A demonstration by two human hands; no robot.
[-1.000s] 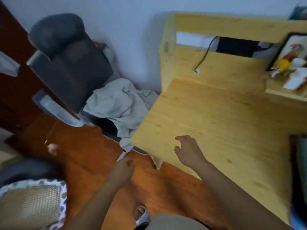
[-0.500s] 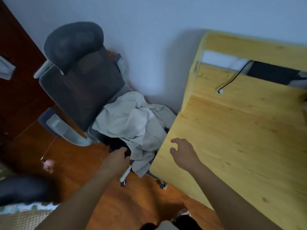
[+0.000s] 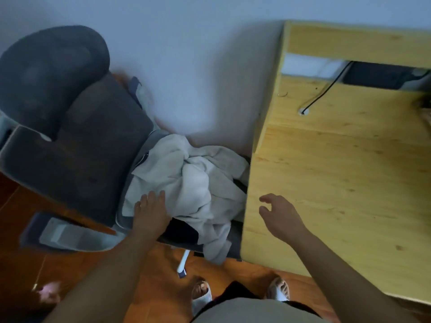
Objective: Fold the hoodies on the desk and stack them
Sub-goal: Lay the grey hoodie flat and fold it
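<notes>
My left hand (image 3: 151,212) lies flat with straight fingers on the pale hoodie (image 3: 193,183) — it is crumpled on the chair (image 3: 77,145) beside the desk (image 3: 338,173). My right hand (image 3: 279,217) hovers over the desk edge, relaxed, holding nothing.

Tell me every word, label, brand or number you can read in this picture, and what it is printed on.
None: no readable text shows anywhere.
The crumpled light grey hoodie on the dark grey office chair shows no print or label.
The pale wooden desk bears no writing.
The black box on the desk's back shelf is too dark and blurred to show any marking.
</notes>
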